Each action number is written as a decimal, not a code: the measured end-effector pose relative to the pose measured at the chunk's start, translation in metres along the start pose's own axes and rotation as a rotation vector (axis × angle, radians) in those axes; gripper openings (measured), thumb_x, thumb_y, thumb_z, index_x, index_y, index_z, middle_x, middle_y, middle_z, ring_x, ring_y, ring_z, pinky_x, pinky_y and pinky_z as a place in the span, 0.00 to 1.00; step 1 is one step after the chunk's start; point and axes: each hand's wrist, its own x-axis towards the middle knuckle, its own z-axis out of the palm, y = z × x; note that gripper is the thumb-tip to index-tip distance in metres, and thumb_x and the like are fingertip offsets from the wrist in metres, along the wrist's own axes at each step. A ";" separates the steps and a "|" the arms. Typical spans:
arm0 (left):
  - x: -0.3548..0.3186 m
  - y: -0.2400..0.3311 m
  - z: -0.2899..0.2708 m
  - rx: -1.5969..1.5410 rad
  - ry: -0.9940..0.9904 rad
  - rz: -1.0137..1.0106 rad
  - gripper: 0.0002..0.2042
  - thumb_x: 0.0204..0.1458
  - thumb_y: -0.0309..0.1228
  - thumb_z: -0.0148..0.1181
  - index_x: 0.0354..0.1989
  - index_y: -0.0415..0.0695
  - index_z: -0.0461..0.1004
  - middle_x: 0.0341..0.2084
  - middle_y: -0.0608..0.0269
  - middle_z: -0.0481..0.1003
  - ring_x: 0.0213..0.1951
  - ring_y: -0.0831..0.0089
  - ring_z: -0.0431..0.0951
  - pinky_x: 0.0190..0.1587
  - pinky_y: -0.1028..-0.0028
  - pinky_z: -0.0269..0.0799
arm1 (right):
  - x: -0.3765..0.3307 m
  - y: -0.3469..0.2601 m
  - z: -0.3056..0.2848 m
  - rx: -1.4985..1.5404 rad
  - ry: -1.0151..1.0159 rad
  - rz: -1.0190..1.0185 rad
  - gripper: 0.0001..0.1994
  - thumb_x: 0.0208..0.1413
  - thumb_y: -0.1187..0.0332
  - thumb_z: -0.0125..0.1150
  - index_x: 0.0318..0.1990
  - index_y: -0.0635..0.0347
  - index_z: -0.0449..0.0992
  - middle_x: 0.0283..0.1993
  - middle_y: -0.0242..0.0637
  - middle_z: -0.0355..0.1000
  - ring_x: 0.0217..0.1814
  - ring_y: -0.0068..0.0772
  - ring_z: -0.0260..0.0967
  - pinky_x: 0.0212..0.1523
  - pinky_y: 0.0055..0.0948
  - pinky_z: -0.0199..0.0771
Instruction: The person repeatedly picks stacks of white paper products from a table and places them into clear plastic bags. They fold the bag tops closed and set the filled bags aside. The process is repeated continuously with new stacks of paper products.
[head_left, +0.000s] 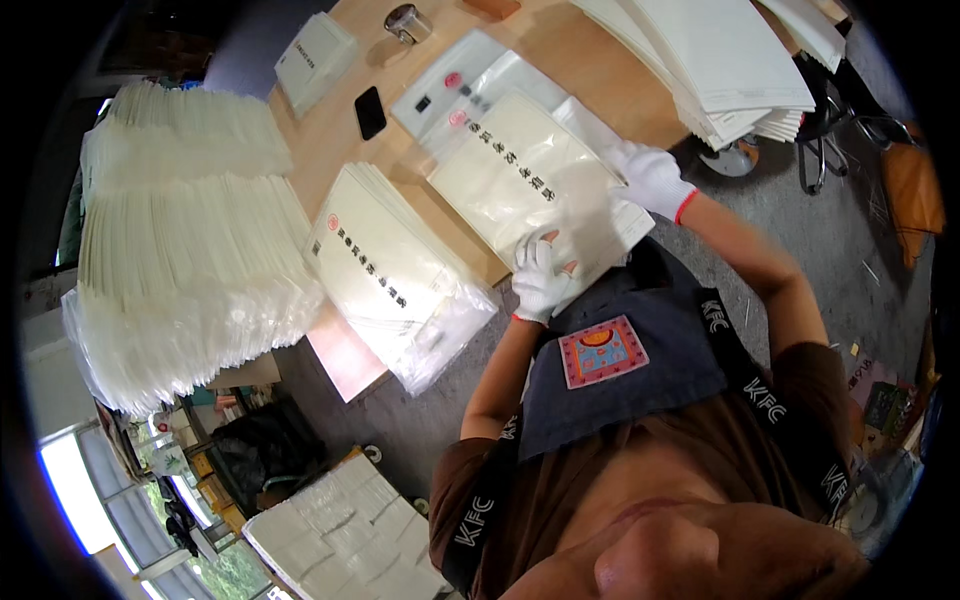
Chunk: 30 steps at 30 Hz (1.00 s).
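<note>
A cream paper envelope [500,165] with dark print and a red round mark lies in a clear plastic sleeve at the table's near edge, its lower end reaching toward my apron. My left hand [541,280], in a white glove with bare fingertips showing, grips its lower left edge. At the right edge my right hand [652,182], in a white glove with a red cuff, holds the envelope; some of its fingers are hidden. Beyond lie more clear plastic sleeves [450,75]. Left of the envelope rests a stack of similar envelopes [370,240] in clear plastic.
Tall piles of plastic-sleeved envelopes [190,230] stand at the left. The wooden table [590,60] carries a black phone [370,113], a roll of tape [407,22], a small white stack [315,62] and large white sheets [710,60]. Wrapped white bundles [345,535] sit at the lower left.
</note>
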 end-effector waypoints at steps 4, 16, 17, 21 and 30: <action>-0.001 0.004 0.024 0.265 -0.021 0.028 0.24 0.37 0.38 0.64 0.45 0.43 0.67 0.48 0.53 0.67 0.58 0.51 0.59 0.56 0.57 0.61 | -0.012 -0.007 0.030 -0.079 0.089 -0.555 0.34 0.38 0.58 0.66 0.57 0.52 0.63 0.62 0.44 0.52 0.66 0.48 0.47 0.67 0.49 0.43; -0.003 -0.012 0.008 0.211 0.255 0.068 0.16 0.38 0.28 0.59 0.40 0.43 0.71 0.48 0.54 0.69 0.56 0.54 0.63 0.60 0.58 0.57 | -0.005 -0.010 0.082 0.056 0.383 -0.692 0.14 0.46 0.60 0.59 0.39 0.56 0.71 0.51 0.35 0.65 0.60 0.40 0.58 0.64 0.43 0.52; -0.003 -0.019 0.000 0.178 0.319 0.016 0.13 0.38 0.27 0.57 0.35 0.44 0.73 0.37 0.57 0.72 0.46 0.55 0.69 0.50 0.59 0.64 | -0.009 -0.017 0.075 0.030 0.389 -0.709 0.16 0.45 0.60 0.60 0.39 0.56 0.71 0.52 0.36 0.64 0.60 0.41 0.57 0.65 0.44 0.51; -0.011 -0.032 -0.024 0.186 0.353 -0.120 0.06 0.38 0.22 0.56 0.28 0.43 0.70 0.24 0.62 0.68 0.32 0.59 0.67 0.38 0.62 0.64 | -0.015 -0.035 0.058 -0.047 0.394 -0.542 0.30 0.43 0.63 0.60 0.57 0.56 0.60 0.60 0.43 0.56 0.63 0.43 0.54 0.64 0.50 0.50; -0.051 0.019 -0.045 -0.099 0.454 -0.539 0.09 0.46 0.25 0.63 0.24 0.43 0.67 0.18 0.61 0.68 0.18 0.71 0.65 0.24 0.70 0.64 | -0.068 -0.004 0.023 -0.279 0.148 -0.174 0.09 0.48 0.62 0.50 0.23 0.55 0.72 0.18 0.39 0.72 0.23 0.39 0.74 0.23 0.42 0.72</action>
